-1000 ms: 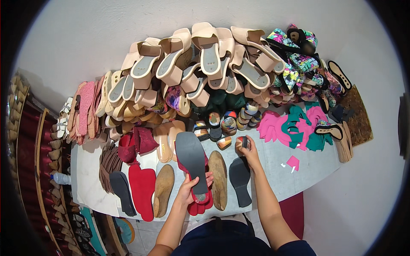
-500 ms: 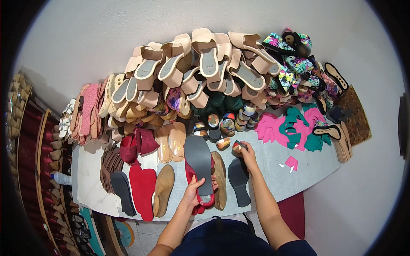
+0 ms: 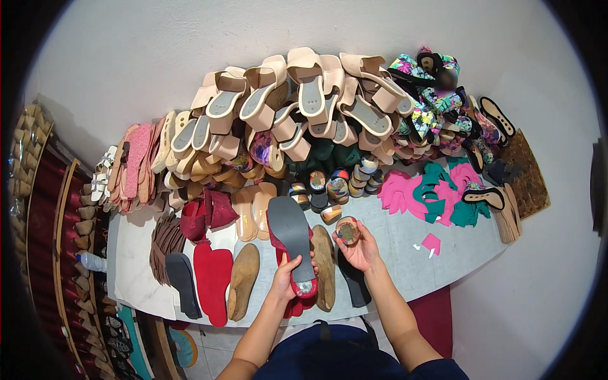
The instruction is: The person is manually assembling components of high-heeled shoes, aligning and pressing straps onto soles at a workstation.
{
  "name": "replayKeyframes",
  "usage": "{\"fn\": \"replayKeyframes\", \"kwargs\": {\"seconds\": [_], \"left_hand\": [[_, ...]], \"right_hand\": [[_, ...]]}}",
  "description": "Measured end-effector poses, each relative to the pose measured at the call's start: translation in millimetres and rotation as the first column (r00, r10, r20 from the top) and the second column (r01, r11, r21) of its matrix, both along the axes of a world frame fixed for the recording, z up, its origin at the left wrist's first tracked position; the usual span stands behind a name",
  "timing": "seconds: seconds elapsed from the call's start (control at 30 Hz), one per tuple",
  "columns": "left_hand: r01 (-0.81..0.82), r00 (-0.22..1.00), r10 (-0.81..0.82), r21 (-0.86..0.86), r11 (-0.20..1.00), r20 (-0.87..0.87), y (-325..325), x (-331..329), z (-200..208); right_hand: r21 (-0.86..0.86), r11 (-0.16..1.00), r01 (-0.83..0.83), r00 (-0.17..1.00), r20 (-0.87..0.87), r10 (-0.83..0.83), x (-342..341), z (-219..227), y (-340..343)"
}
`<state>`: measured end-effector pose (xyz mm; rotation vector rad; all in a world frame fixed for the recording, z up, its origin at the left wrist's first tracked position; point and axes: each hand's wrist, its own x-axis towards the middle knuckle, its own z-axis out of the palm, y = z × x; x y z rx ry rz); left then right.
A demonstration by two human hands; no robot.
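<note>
My left hand is closed around a red shoe, its dark grey sole turned up and a pale patch showing at the bare heel end. In my right hand is a multicoloured shoe heel, held up with its flat, rough end toward me. Beneath that hand lies a dark grey sole, partly covered by it. A wooden shoe last rests just right of the red shoe. Another wooden last lies to its left, beside red shoe-shaped pieces.
Beige heeled sandals are piled high along the wall, with patterned sandals at right. Several multicoloured heels stand before the pile. Pink and green cut pieces spread at right. A shelf of lasts stands left.
My right hand has lifted the heel, drawn it nearer and turned its flat end up. My left hand has shifted the red shoe slightly left and tilted it.
</note>
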<state>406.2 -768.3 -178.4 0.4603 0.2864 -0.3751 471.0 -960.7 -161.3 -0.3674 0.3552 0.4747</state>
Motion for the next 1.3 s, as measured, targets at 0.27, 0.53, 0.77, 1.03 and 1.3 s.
{"fn": "replayKeyframes", "kwargs": {"seconds": [0.27, 0.53, 0.77, 1.03, 1.3], "left_hand": [[-0.027, 0.999, 0.027, 0.032, 0.999, 0.023, -5.5, 2.3, 10.0], [-0.01, 1.0, 0.01, 0.061, 0.998, 0.004, -6.6, 0.9, 8.0], [-0.024, 1.0, 0.024, 0.011, 1.0, 0.013, -10.3, 4.1, 12.7], [-0.033, 0.998, 0.035, -0.039, 0.999, 0.045, -11.1, 6.6, 8.0], [0.059, 0.998, -0.059, -0.009, 0.998, 0.036, -11.7, -2.6, 16.7]], "right_hand": [[0.232, 0.938, -0.259, 0.956, 0.202, 0.214, -6.6, -17.8, -4.8], [0.144, 0.964, -0.224, 0.951, 0.248, 0.184, -14.9, 6.8, -5.3], [-0.338, 0.936, 0.101, 0.902, 0.429, 0.058, -28.9, -6.6, 5.6], [-0.618, -0.041, 0.785, 0.589, 0.724, 0.36, -58.2, -17.2, 15.5], [-0.614, -0.419, 0.668, 0.736, 0.627, 0.256, -87.7, -53.6, -4.5]]}}
